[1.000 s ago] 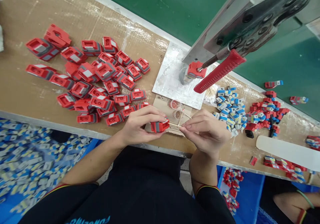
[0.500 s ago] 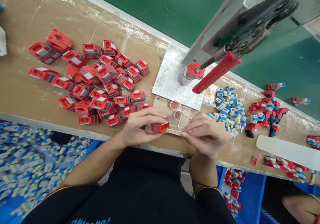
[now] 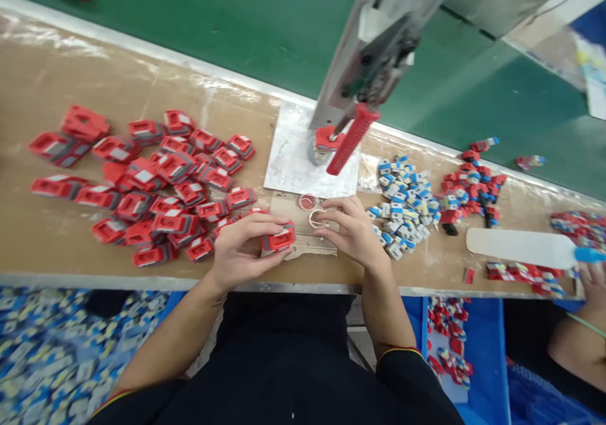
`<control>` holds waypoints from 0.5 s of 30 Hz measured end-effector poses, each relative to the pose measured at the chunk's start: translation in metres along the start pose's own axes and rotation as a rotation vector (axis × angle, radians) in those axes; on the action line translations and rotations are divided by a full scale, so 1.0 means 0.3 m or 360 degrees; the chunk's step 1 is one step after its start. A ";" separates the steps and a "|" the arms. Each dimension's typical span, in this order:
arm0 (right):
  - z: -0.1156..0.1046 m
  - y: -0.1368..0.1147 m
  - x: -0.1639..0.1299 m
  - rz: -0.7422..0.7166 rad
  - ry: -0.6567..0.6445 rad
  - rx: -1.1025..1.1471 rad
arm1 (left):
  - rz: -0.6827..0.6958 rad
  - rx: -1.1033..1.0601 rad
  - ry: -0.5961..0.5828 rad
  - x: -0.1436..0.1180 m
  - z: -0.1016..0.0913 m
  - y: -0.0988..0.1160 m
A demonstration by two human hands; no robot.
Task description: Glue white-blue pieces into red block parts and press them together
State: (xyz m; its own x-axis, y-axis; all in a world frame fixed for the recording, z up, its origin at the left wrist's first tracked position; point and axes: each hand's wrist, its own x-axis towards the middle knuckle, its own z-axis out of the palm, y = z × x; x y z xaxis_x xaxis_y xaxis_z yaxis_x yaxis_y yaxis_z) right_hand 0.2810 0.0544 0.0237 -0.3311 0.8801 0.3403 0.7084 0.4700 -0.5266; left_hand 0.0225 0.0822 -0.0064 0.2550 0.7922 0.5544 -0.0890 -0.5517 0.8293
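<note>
From the head camera, the left hand has its fingers clenched around a red and grey plastic part, held just above the near edge of the table. The right hand reaches to a small clear cup standing on a scrap of cardboard; its fingers curl at the cup's rim, but motion blur hides whether they pinch anything, so I cannot tell.

A second clear cup, with something reddish inside, sits touching the first; what the nearer cup contains is not readable. Both look light, so a nudge from the right hand's fingers could tip one and spill it over the cardboard. The part is held close to the table edge, and a loosened grip could drop it toward the blue bin of small pieces below.
</note>
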 end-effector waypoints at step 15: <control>-0.204 0.194 -0.130 0.0531 -0.0571 -0.0940 | -0.0253 -0.0208 -0.0097 0.018 -0.004 0.004</control>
State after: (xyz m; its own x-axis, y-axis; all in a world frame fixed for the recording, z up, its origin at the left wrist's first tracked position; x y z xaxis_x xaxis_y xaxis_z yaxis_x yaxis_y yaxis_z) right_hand 0.3733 0.0434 0.0274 -0.1521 0.9842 -0.0905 0.9883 0.1510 -0.0191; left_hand 0.0227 0.0861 -0.0023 0.3332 0.8471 0.4140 -0.1661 -0.3795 0.9102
